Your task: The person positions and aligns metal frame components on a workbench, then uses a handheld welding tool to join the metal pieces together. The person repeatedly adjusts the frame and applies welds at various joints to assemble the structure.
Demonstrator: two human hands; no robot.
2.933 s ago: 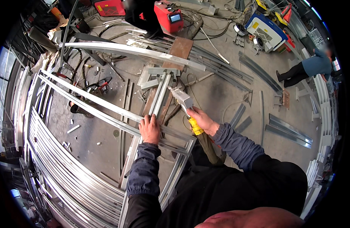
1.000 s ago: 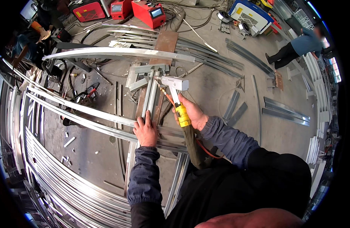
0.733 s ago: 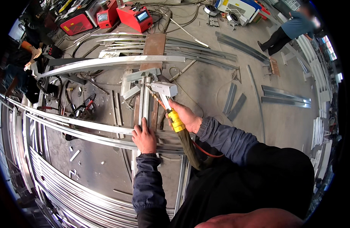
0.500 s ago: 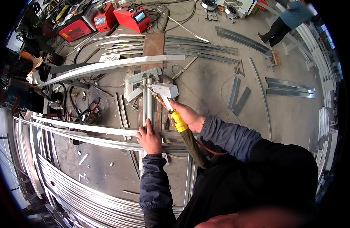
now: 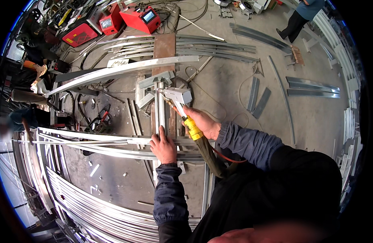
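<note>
My right hand point(image 5: 204, 124) is wrapped round the grip of a handheld welding gun point(image 5: 179, 96) with a pale boxy head. Yellow tape point(image 5: 193, 128) binds the grip where a dark sleeved cable point(image 5: 209, 156) leads back toward my body. The gun's nozzle points left, at the far end of a long silver metal profile point(image 5: 161, 111). My left hand point(image 5: 165, 151) is closed on the near part of this profile, index finger stretched along it and the others curled; its thumb is hard to see. Short angled metal pieces point(image 5: 156, 79) lie around the profile's far end.
Red machines point(image 5: 140, 19) stand at the back left. A brown plate point(image 5: 164, 44) runs beneath the profile, with long strips point(image 5: 215, 52) across it. Stacked bars point(image 5: 101, 202) fill the lower left. A co-worker point(image 5: 18, 121) is at the left; another person point(image 5: 302, 20) stands far right.
My hands and the gun keep nearly the same place on the profile; the view has shifted slightly. At the left, the co-worker's arm now reaches down to the long bars, and one bar lies differently.
</note>
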